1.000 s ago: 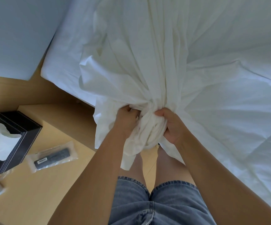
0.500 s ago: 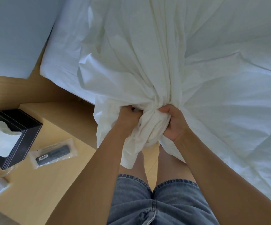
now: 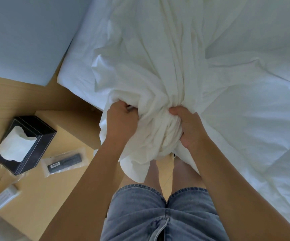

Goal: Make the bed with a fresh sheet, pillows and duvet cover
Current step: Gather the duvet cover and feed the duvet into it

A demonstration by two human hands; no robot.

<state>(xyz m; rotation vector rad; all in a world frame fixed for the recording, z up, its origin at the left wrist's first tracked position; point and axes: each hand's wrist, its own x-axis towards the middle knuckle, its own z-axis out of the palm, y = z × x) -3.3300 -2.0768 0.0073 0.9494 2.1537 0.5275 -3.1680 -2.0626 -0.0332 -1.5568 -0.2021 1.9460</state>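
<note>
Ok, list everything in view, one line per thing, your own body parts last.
duvet cover: one, white, bunched at the bed's edge, fanning up the bed
quilted duvet: one, white, right, on the bed
mattress: one, white-sheeted, corner left of the cover
panel: one, pale blue-grey, top left
bedside table: one, light wood, lower left
tissue box: one, black with a white tissue, on the table
remote control: one, black in a clear bag, right of the box
wrapped packet: one, white, table's lower left edge
denim shorts: one, blue, bottom centre
left hand: one, grips the bunch
right hand: one, grips the bunch
</note>
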